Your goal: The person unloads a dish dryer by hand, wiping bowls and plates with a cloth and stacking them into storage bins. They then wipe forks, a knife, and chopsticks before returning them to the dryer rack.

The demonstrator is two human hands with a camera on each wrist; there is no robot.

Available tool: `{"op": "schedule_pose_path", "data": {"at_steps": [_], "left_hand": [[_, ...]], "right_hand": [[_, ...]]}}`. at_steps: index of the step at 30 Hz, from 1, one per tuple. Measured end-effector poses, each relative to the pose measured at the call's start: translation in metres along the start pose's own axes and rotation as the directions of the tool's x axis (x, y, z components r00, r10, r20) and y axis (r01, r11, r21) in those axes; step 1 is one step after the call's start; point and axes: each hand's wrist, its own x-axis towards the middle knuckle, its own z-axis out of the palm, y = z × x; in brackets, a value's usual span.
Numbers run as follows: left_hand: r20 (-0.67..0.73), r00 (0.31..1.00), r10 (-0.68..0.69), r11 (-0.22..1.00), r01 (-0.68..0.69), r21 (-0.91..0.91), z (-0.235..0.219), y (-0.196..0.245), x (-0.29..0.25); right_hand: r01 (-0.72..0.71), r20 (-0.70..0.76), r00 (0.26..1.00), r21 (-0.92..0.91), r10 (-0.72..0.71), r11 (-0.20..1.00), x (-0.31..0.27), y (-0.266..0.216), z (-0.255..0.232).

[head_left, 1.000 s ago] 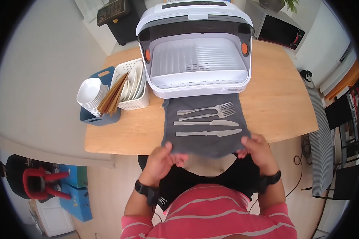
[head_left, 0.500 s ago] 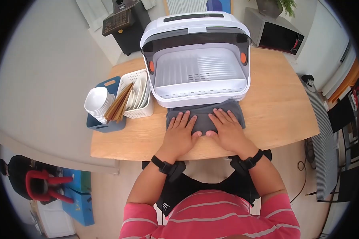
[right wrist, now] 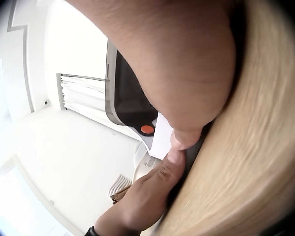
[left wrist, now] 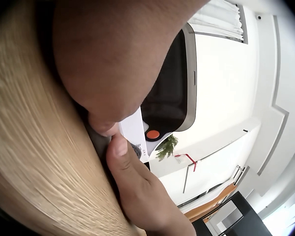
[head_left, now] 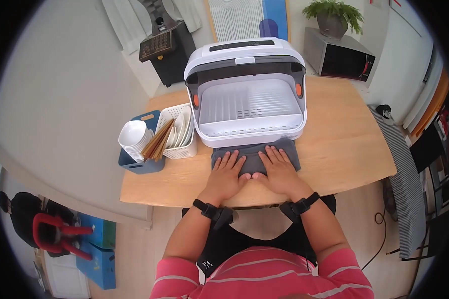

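Observation:
A dark grey cloth (head_left: 255, 152), folded over, lies on the table against the front of a white dish dryer (head_left: 252, 130). Both hands rest flat on it with fingers spread: the left hand (head_left: 225, 179) on its left half, the right hand (head_left: 281, 175) on its right half. The thumbs point toward each other close to the cloth's front edge. In the left wrist view the left hand (left wrist: 108, 59) is large in front, the other hand's thumb near its own. The right wrist view shows the right hand (right wrist: 187, 64) likewise. No cutlery shows; what lies under the cloth is hidden.
Left of the dryer stand a blue basket (head_left: 143, 167) with stacked white bowls (head_left: 133, 135) and a white basket (head_left: 187, 149) holding plates and wooden utensils (head_left: 159, 141). Behind are a microwave (head_left: 345, 61) and a potted plant (head_left: 333, 24). The wooden table (head_left: 345, 144) extends to the right.
The hands have gone from the cloth's near edge to lying on top of it; the cloth is now folded over, and the forks and knives no longer show. The head view has tilted upward.

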Motion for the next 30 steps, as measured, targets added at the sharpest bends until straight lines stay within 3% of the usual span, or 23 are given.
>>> {"op": "schedule_pose_path", "data": {"at_steps": [3,5,6,7,8,9,11,13,15,16,17,18,19,20,21,22,24,26,28,29,30], "left_hand": [[-0.089,0.993,0.073,0.995,-0.067,0.072,-0.003,-0.003,-0.004],[-0.169,0.979,-0.115,0.977,0.080,-0.198,-0.028,-0.002,-0.006],[-0.172,0.978,-0.115,0.976,0.079,-0.202,-0.035,-0.003,-0.006],[-0.266,0.935,-0.235,0.970,0.206,-0.130,-0.039,-0.004,-0.007],[-0.360,0.870,-0.336,0.940,0.336,-0.067,-0.040,-0.005,-0.009],[-0.398,0.858,-0.325,0.936,0.352,-0.005,-0.034,-0.013,-0.008],[-0.356,0.864,-0.356,0.931,0.362,-0.052,-0.029,-0.015,-0.007],[-0.325,0.860,-0.395,0.918,0.383,-0.103,-0.022,-0.025,-0.004],[-0.377,0.823,-0.426,0.894,0.317,-0.318,-0.007,-0.038,-0.008],[-0.371,0.819,-0.438,0.888,0.328,-0.324,-0.010,-0.038,-0.013],[-0.297,0.795,-0.530,0.790,0.334,-0.514,-0.019,-0.034,-0.017],[-0.207,0.770,-0.603,0.654,0.329,-0.681,-0.028,-0.032,-0.021],[-0.202,0.765,-0.611,0.646,0.335,-0.686,-0.033,-0.034,-0.031],[-0.163,0.834,-0.527,0.607,0.235,-0.759,-0.037,-0.037,-0.047],[-0.141,0.891,-0.431,0.548,0.135,-0.825,-0.038,-0.043,-0.062],[-0.140,0.887,-0.440,0.541,0.137,-0.830,-0.036,-0.051,-0.078],[-0.093,0.977,-0.191,0.214,-0.052,-0.976,-0.031,-0.065,-0.105],[-0.083,0.969,-0.234,0.193,-0.037,-0.980,-0.021,-0.064,-0.109],[-0.123,0.931,-0.343,0.301,-0.015,-0.954,-0.009,-0.060,-0.104],[-0.131,0.928,-0.349,0.299,-0.022,-0.954,-0.009,-0.053,-0.102],[-0.153,0.915,-0.374,0.398,0.010,-0.917,-0.011,-0.044,-0.100]], "right_hand": [[0.041,-0.095,0.995,0.102,-0.032,0.994,-0.007,0.004,-0.012],[0.059,-0.164,0.986,0.168,-0.032,0.984,-0.009,0.005,-0.032],[-0.112,-0.278,0.947,0.180,0.159,0.977,-0.010,0.005,-0.043],[-0.281,-0.377,0.860,0.214,0.345,0.935,-0.012,0.008,-0.048],[-0.290,-0.369,0.860,0.214,0.352,0.933,-0.011,0.015,-0.045],[-0.338,-0.408,0.837,0.138,0.364,0.931,-0.006,0.025,-0.038],[-0.382,-0.453,0.812,0.063,0.367,0.922,-0.003,0.034,-0.034],[-0.332,-0.409,0.831,0.180,0.377,0.926,0.000,0.036,-0.033],[-0.239,-0.464,0.822,0.245,0.330,0.940,-0.006,0.032,-0.032],[-0.151,-0.522,0.799,0.307,0.299,0.940,-0.013,0.028,-0.034],[-0.153,-0.511,0.806,0.306,0.298,0.940,-0.024,0.025,-0.039],[-0.102,-0.445,0.862,0.316,0.242,0.943,-0.038,0.024,-0.049],[-0.050,-0.378,0.908,0.328,0.179,0.944,-0.051,0.024,-0.060],[-0.047,-0.370,0.913,0.324,0.172,0.945,-0.066,0.026,-0.074],[-0.050,-0.146,0.979,0.517,0.145,0.854,-0.082,0.030,-0.090],[-0.104,0.077,0.995,0.681,0.069,0.725,-0.089,0.036,-0.099],[-0.129,0.029,0.988,0.701,0.153,0.702,-0.089,0.047,-0.104],[-0.157,-0.013,0.971,0.716,0.238,0.680,-0.077,0.043,-0.108],[-0.010,-0.083,0.995,0.423,0.049,0.906,-0.036,0.016,-0.106],[0.115,-0.101,0.991,0.360,-0.084,0.926,-0.018,0.007,-0.098],[0.244,-0.107,0.969,0.297,-0.221,0.923,-0.003,0.001,-0.084]]}}
